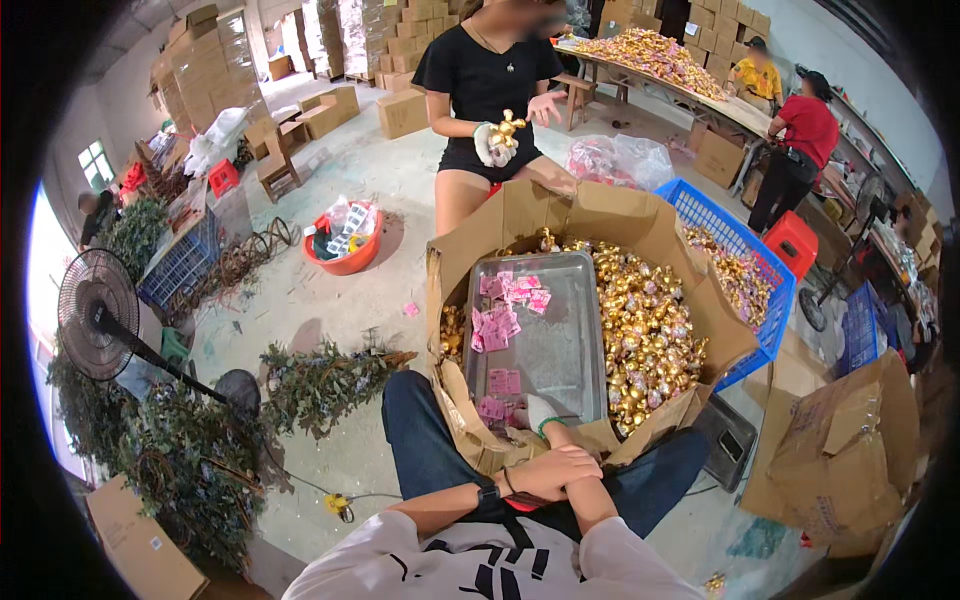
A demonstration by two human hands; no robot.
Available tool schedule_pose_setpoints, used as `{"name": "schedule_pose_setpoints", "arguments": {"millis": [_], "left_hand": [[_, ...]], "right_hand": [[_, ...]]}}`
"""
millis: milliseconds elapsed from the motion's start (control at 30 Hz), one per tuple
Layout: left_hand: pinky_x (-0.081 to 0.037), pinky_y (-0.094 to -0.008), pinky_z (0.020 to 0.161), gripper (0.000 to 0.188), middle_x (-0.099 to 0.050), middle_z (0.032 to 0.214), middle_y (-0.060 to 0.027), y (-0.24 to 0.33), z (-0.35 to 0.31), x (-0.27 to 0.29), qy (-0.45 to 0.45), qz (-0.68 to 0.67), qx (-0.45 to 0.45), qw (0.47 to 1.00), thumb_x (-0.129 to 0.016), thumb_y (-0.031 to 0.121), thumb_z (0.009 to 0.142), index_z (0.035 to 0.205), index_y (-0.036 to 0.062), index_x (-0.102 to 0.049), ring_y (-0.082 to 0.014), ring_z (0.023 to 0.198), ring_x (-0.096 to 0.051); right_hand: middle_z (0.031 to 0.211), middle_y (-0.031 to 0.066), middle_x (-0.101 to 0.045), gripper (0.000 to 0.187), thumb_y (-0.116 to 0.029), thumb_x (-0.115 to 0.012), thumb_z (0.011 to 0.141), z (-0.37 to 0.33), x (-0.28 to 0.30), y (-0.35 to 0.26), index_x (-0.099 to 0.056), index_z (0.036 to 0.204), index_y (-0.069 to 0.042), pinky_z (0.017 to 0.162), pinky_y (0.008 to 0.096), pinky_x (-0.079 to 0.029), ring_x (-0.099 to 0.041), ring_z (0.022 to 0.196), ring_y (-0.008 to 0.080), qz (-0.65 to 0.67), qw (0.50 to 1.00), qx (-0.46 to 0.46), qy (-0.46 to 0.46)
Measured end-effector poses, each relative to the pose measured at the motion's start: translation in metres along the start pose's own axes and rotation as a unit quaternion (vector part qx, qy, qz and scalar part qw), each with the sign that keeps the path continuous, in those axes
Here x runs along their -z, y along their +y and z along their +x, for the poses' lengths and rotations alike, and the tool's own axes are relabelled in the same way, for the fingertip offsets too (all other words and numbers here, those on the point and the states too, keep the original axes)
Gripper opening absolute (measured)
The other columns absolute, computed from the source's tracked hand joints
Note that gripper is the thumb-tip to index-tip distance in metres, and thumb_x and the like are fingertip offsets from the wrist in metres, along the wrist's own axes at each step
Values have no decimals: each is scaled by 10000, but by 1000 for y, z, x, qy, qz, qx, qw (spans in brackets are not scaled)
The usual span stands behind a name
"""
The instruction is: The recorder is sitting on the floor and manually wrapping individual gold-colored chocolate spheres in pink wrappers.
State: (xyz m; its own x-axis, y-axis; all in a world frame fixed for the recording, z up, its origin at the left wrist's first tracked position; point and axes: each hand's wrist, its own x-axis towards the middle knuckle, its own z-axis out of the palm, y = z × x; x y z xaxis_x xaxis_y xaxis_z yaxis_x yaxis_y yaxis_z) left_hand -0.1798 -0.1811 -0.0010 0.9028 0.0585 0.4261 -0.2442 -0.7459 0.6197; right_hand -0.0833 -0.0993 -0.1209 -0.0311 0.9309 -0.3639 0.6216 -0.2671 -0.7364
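My left hand (555,472), with a dark watch band at its wrist, lies across my right forearm, its fingers curled over it. My right hand (539,409), in a whitish glove with a green bracelet below it, rests at the near edge of a grey metal tray (560,345), beside pink printed cards (492,408). Its fingers are too small to make out. More pink cards (495,325) lie scattered in the tray. The tray sits inside an open cardboard carton (715,300) on top of many shiny gold ornaments (645,340).
Opposite, a person (490,75) holds a gold balloon-like figure (507,128) in a gloved hand. A blue crate (780,315) stands right of the carton. An orange tub (345,262), a black fan (97,315) and leafy branches (325,385) are at left; a cardboard box (845,450) is at right.
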Motion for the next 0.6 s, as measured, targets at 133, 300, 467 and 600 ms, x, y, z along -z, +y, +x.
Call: {"name": "schedule_pose_setpoints", "arguments": {"millis": [133,300,467,600], "left_hand": [[-341,-393,982,522,-545,1131,-83,2,-1,0,1,3,7,1000,-666,119,660,1158,81,-516,-276,1114,-484],[-341,-393,982,517,-546,1128,-86,1,1,0,7,0,-2,1000,-665,124,666,1159,76,-517,-277,1113,-485],[-341,-396,983,526,-547,1131,-88,0,-1,-1,8,-5,0,1000,-668,121,661,1162,76,-517,-280,1113,-486],[-341,-402,988,535,-542,1138,-95,2,1,1,4,-10,-1,1000,-668,108,655,1165,77,-511,-286,1114,-484]], "right_hand": [[900,226,-640,297,-246,-624,720,-5,3,-11,-636,939,-47,743,402,-482,-616,856,366,-30,999,5,11],[876,226,-644,311,-250,-648,717,3,0,-1,-633,944,-39,720,402,-482,-622,814,356,-28,1000,5,-2],[881,220,-650,323,-241,-636,708,9,-7,7,-633,947,-23,704,395,-488,-628,804,334,-26,999,18,5],[891,201,-659,340,-214,-623,697,15,-9,16,-627,973,-14,710,385,-496,-638,811,304,-48,999,20,9]]}}
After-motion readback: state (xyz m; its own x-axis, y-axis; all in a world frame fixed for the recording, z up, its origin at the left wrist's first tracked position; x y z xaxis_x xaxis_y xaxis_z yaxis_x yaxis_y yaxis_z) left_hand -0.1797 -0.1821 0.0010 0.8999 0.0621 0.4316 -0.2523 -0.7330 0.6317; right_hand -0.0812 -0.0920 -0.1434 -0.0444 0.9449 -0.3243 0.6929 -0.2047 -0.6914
